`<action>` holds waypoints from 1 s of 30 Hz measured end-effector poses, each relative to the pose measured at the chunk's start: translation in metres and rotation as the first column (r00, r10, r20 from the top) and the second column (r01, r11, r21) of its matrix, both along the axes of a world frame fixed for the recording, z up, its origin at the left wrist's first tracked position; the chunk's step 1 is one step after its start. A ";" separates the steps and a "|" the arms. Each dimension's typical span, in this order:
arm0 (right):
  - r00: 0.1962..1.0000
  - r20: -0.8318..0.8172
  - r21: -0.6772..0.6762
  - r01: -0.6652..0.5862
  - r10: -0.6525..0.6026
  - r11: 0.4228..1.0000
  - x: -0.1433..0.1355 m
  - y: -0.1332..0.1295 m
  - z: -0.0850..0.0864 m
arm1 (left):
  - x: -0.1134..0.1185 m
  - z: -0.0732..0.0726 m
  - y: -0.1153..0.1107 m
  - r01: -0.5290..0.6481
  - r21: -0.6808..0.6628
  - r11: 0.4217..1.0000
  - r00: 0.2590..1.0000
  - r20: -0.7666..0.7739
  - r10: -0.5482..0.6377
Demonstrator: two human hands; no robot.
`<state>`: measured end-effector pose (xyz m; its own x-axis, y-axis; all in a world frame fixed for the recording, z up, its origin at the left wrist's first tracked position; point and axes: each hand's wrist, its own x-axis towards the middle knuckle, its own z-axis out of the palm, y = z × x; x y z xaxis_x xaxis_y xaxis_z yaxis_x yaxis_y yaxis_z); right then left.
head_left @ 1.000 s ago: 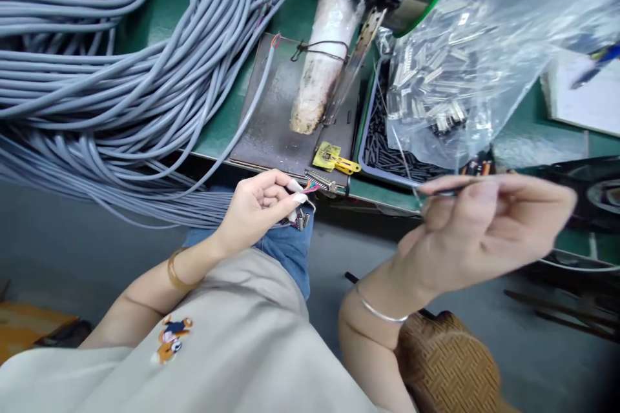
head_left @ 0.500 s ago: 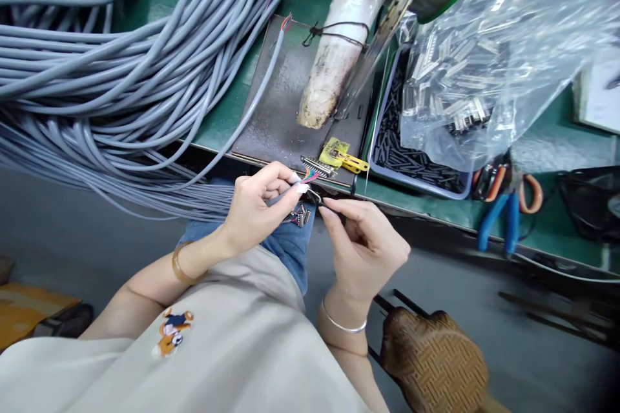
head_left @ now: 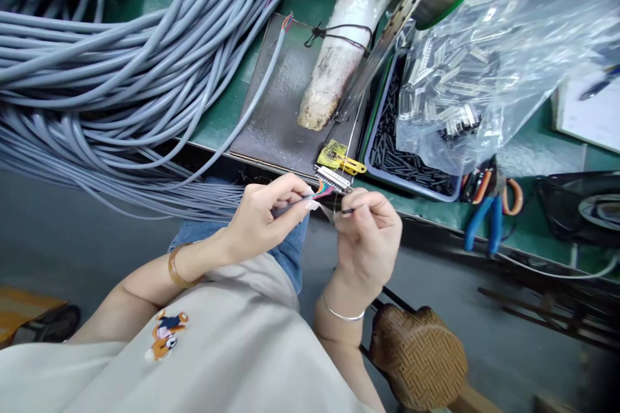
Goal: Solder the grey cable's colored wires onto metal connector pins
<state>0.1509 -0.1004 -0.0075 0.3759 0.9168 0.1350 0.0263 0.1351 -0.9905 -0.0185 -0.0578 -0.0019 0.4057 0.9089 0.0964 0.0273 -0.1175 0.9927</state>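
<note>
Near the bench's front edge, my left hand (head_left: 264, 216) pinches the end of a grey cable between thumb and forefinger. Coloured wires (head_left: 323, 190) fan from that end to a metal multi-pin connector (head_left: 334, 179) at the edge of the dark board. My right hand (head_left: 371, 232) is closed, with a small black tube (head_left: 347, 211) between its fingertips, just right of the wires. A pale wire end stretches between the two hands. Behind the connector lie a yellow sponge-like piece (head_left: 332, 153) and a yellow-handled tool (head_left: 353, 166).
Bundled grey cables (head_left: 145, 64) cover the left side. A wrapped white holder (head_left: 329, 71) and a soldering iron (head_left: 368, 80) point down over the board (head_left: 271, 97). Right are a tray (head_left: 458, 190) of black tubes, a bag of connectors (head_left: 450, 71), blue-handled pliers (head_left: 494, 222) and a stool (head_left: 426, 355).
My right hand has turned inward and moved slightly away from the left fingertips; the black tube shows more clearly. The connector has shifted right and down. A thin straight strand now shows above it.
</note>
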 end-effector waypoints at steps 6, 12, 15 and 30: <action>0.946 0.244 0.073 0.201 -0.213 0.977 -0.008 -0.009 0.009 | -0.002 -0.003 0.004 -0.089 -0.048 0.995 0.995 -0.043 0.087; 0.900 0.367 0.084 0.220 -0.236 0.972 -0.022 -0.015 0.010 | -0.004 -0.005 0.004 -0.113 -0.069 0.991 0.993 -0.052 0.109; 0.905 0.370 0.095 0.188 -0.210 0.978 -0.024 -0.015 0.008 | -0.005 -0.006 0.005 -0.111 -0.073 0.991 0.993 -0.041 0.108; 0.785 0.520 0.173 0.288 -0.335 0.942 -0.024 -0.010 0.001 | -0.005 -0.008 0.001 -0.044 -0.006 0.999 0.998 -0.042 0.044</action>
<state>0.1270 -0.1103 -0.0066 0.4849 0.7394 0.4670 0.6024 0.1048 -0.7913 -0.0232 -0.0565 -0.0103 0.3687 0.9266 0.0737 0.0740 -0.1083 0.9914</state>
